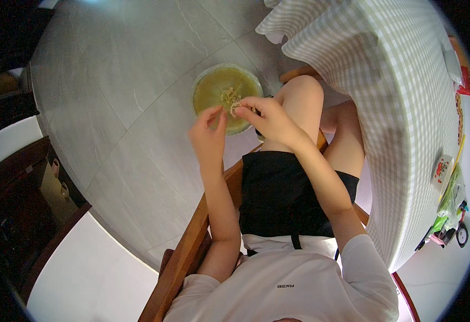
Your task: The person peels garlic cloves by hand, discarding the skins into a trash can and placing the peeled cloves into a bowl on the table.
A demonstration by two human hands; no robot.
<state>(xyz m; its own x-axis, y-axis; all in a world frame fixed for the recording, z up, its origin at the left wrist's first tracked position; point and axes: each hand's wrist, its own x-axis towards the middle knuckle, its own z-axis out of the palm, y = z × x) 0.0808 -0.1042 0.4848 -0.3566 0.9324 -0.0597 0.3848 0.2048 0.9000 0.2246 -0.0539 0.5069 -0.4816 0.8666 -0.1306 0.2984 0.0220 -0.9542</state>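
Over a round bin (198, 86) with a yellow-green inside, both hands are raised close together. My right hand (271, 122) is closed in a pinch on a small pale, curled piece (234, 109); its exact kind is too small to tell. Just left of it, my left hand (208, 131) has thumb and forefinger brought near each other beside that piece. Whatever lies between those left fingertips, if anything, cannot be made out. Pale yellowish scraps (229, 95) lie in the bin below the fingers.
A table with a checked cloth (385, 107) stands to my right, bearing a small white printed container (443, 169) and a clear plastic bag (451, 196). I sit on a wooden chair (192, 247). Grey floor tiles (133, 70) spread ahead; dark furniture (20, 214) stands left.
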